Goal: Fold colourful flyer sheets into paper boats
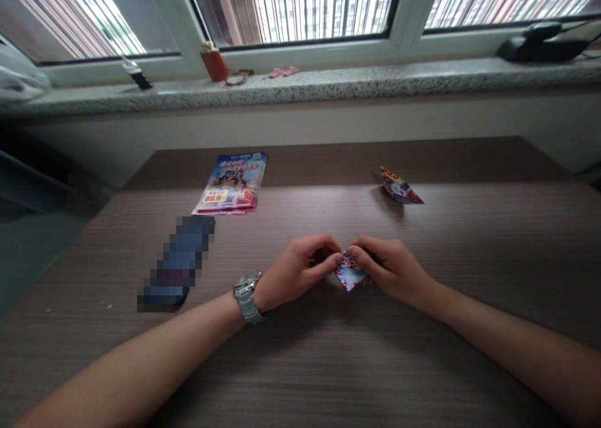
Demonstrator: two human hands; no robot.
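Near the middle of the frame, just below its center, the left hand [303,265] and the right hand [401,271] grip a small blue, white and red folded paper [349,280]. Each hand is closed on one side of it, with thumb and fingers pinching. Its pointed end sticks out toward the bottom of the frame. Holding both sides probably keeps it from slipping and helps the folds stay flat. It is held over the brown wooden counter [305,371], where the arms have lots of room. In the upper right part, a shiny, colorful folded paper shape [400,188] sits up on the counter, apart from the hands, maybe so it does not get squashed. Left of the middle, high up, glossy blue and pink printed sheets [235,184] lie in a pile, likely to keep them neat and out of the way. Below them is a dark blue thing [178,262], too blurred to name.
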